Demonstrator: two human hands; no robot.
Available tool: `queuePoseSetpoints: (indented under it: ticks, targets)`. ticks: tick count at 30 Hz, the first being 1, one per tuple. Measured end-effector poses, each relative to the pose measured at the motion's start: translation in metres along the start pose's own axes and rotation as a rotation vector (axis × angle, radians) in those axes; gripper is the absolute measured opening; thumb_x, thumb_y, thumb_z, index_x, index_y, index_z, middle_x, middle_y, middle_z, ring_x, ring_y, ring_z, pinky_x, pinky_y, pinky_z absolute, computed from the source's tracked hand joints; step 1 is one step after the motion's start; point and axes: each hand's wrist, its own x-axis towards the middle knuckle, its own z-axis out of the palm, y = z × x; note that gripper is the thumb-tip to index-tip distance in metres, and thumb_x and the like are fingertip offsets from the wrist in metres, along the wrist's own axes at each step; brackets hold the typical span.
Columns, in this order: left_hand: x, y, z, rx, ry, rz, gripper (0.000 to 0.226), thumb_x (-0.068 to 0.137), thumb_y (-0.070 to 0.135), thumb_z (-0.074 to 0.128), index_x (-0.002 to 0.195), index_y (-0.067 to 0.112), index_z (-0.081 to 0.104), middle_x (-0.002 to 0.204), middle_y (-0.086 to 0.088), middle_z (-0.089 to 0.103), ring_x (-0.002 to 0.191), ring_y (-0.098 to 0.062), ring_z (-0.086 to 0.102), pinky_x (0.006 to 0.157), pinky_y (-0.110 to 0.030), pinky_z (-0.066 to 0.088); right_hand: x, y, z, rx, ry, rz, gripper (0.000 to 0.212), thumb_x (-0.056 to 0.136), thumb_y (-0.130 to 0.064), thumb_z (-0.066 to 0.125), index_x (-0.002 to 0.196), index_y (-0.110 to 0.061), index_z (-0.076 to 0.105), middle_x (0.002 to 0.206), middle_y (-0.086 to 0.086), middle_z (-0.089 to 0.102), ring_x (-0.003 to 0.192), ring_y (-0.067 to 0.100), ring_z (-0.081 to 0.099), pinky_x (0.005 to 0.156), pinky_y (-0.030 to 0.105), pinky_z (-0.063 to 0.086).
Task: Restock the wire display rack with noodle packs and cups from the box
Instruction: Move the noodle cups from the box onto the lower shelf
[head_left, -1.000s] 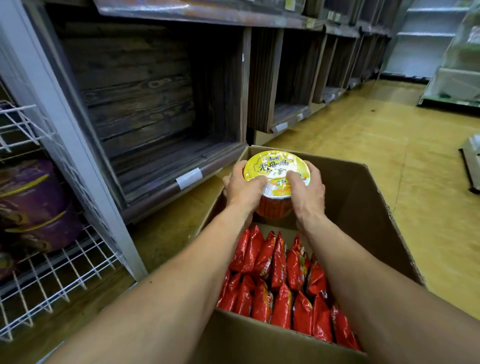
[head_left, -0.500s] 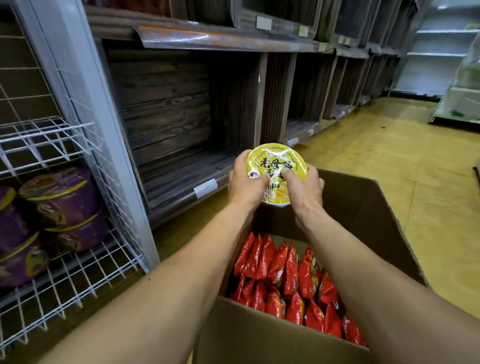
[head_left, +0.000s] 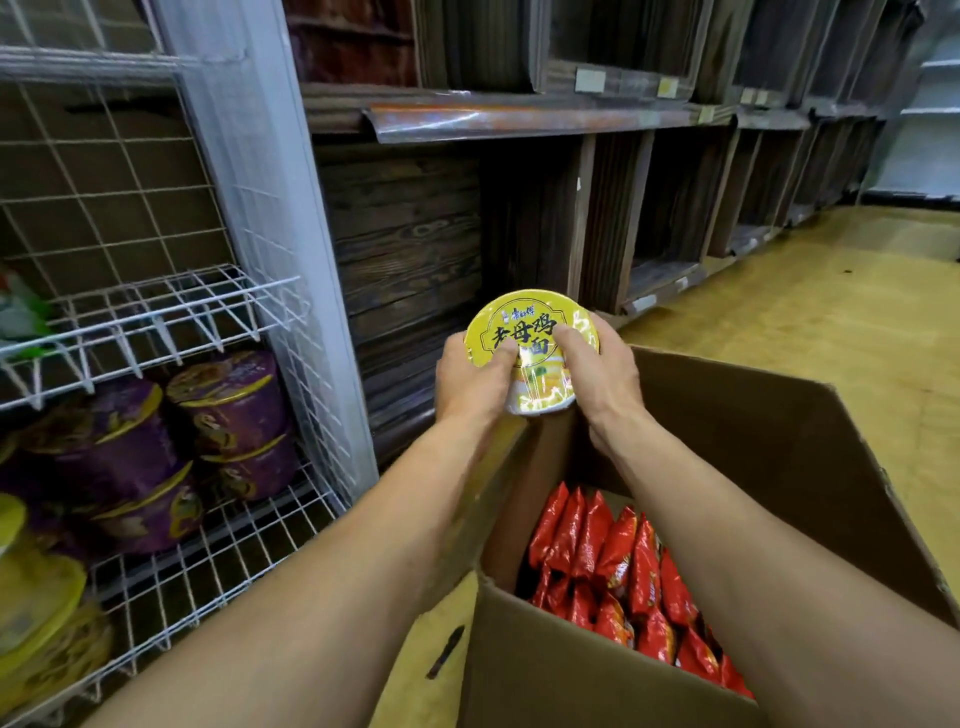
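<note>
**Both hands hold yellow noodle cup above box, next to wire rack**

Dark wooden shelving fills the back and runs off to the right along a yellow floor. Small pale label tags sit on its front edges.

White wire display rack is on the left, with a white post on its right edge just beside the wooden shelving. Two wire shelves show. Something green sits on the upper shelf at the far left, too blurred to identify.

Open cardboard box stands on the floor at lower right, flaps up, close to the rack.

Purple noodle cups are stacked on their sides on the lower wire shelf, in at least two stacks. Yellow-lidded cups lie at the bottom left edge of the same shelf, blurred.

Red noodle packs stand upright in rows inside the box and fill its near part.

Yellow noodle cup is in the air above the box's far left corner, out of the box and not in the rack. Its lid tilts toward the camera, with black Chinese characters on yellow.

Left hand grasps the cup's left side, thumb pressed on the lid. Right hand grasps the right side, thumb also on the lid. Both forearms reach in from the bottom of the head view, the right one over the box.
</note>
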Motion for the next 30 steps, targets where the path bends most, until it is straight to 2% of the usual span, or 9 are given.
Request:
queuePoseSetpoints:
  ticks: [4, 6, 8, 11, 14, 18, 21, 26, 30]
  targets:
    - [0.006, -0.001, -0.026, 0.106, 0.104, -0.013, 0.040, 0.078, 0.055, 0.067, 0.102, 0.024, 0.063, 0.107, 0.000, 0.071, 0.101, -0.025, 0.068, 0.094, -0.044, 0.055, -0.014, -0.009, 0.021, -0.015, -0.121, -0.046, 0.048, 0.083, -0.050, 0.056, 0.127, -0.034, 0.064, 0.114, -0.008, 0.071, 0.106, 0.017, 0.067, 0.101, 0.043, 0.052]
    - [0.007, -0.007, -0.041, 0.169, 0.158, -0.025, 0.052, 0.073, 0.063, 0.061, 0.106, 0.023, 0.065, 0.107, 0.001, 0.072, 0.101, -0.026, 0.068, 0.093, -0.043, 0.055, -0.020, -0.009, 0.033, -0.047, -0.180, -0.070, 0.045, 0.087, -0.051, 0.053, 0.129, -0.036, 0.062, 0.119, -0.007, 0.070, 0.111, 0.018, 0.066, 0.103, 0.044, 0.051]
    - [0.005, -0.013, -0.054, 0.216, 0.185, -0.045, 0.054, 0.077, 0.064, 0.062, 0.113, 0.023, 0.066, 0.109, 0.000, 0.071, 0.101, -0.027, 0.068, 0.093, -0.042, 0.055, -0.024, -0.006, 0.043, -0.070, -0.231, -0.052, 0.048, 0.086, -0.057, 0.048, 0.129, -0.040, 0.059, 0.122, -0.007, 0.069, 0.114, 0.020, 0.065, 0.104, 0.046, 0.049]
    - [0.004, -0.017, -0.075, 0.267, 0.198, -0.082, 0.056, 0.076, 0.067, 0.060, 0.108, 0.022, 0.066, 0.107, -0.002, 0.072, 0.099, -0.030, 0.068, 0.092, -0.044, 0.055, -0.029, -0.005, 0.055, -0.091, -0.307, -0.031, 0.042, 0.097, -0.052, 0.047, 0.134, -0.037, 0.056, 0.124, -0.006, 0.067, 0.114, 0.019, 0.063, 0.105, 0.045, 0.049]
    - [0.001, -0.018, -0.094, 0.281, 0.219, -0.104, 0.049, 0.081, 0.062, 0.065, 0.107, 0.020, 0.067, 0.107, -0.004, 0.073, 0.101, -0.032, 0.067, 0.094, -0.042, 0.054, -0.036, -0.004, 0.067, -0.098, -0.364, 0.017, 0.039, 0.097, -0.053, 0.045, 0.131, -0.038, 0.056, 0.123, -0.007, 0.067, 0.114, 0.019, 0.064, 0.101, 0.049, 0.052]
    - [-0.003, -0.031, -0.120, 0.273, 0.206, -0.145, 0.037, 0.090, 0.051, 0.068, 0.110, 0.020, 0.067, 0.109, -0.002, 0.073, 0.103, -0.028, 0.067, 0.093, -0.036, 0.052, -0.047, 0.002, 0.088, -0.106, -0.455, 0.074, 0.025, 0.093, -0.057, 0.038, 0.111, -0.052, 0.055, 0.122, -0.006, 0.067, 0.119, 0.023, 0.060, 0.095, 0.054, 0.055]
    - [-0.010, -0.048, -0.138, 0.294, 0.213, -0.165, 0.029, 0.092, 0.049, 0.066, 0.105, 0.024, 0.064, 0.111, -0.003, 0.072, 0.105, -0.029, 0.066, 0.095, -0.039, 0.051, -0.062, 0.007, 0.103, -0.120, -0.481, 0.124, 0.030, 0.100, -0.052, 0.037, 0.123, -0.043, 0.055, 0.123, -0.003, 0.066, 0.111, 0.025, 0.063, 0.088, 0.056, 0.058]
    - [-0.012, -0.073, -0.164, 0.282, 0.248, -0.270, 0.032, 0.093, 0.045, 0.065, 0.115, 0.022, 0.061, 0.114, -0.003, 0.069, 0.108, -0.030, 0.063, 0.096, -0.036, 0.049, -0.086, 0.018, 0.132, -0.145, -0.520, 0.221, 0.032, 0.104, -0.048, 0.038, 0.129, -0.038, 0.056, 0.123, -0.001, 0.065, 0.112, 0.028, 0.062, 0.080, 0.059, 0.060]
    - [-0.006, -0.085, -0.182, 0.258, 0.260, -0.371, 0.036, 0.090, 0.050, 0.065, 0.113, 0.025, 0.056, 0.098, 0.002, 0.068, 0.104, -0.030, 0.065, 0.099, -0.039, 0.051, -0.098, 0.024, 0.153, -0.176, -0.538, 0.250, 0.029, 0.105, -0.044, 0.040, 0.129, -0.037, 0.055, 0.123, 0.000, 0.064, 0.113, 0.027, 0.060, 0.083, 0.057, 0.059]
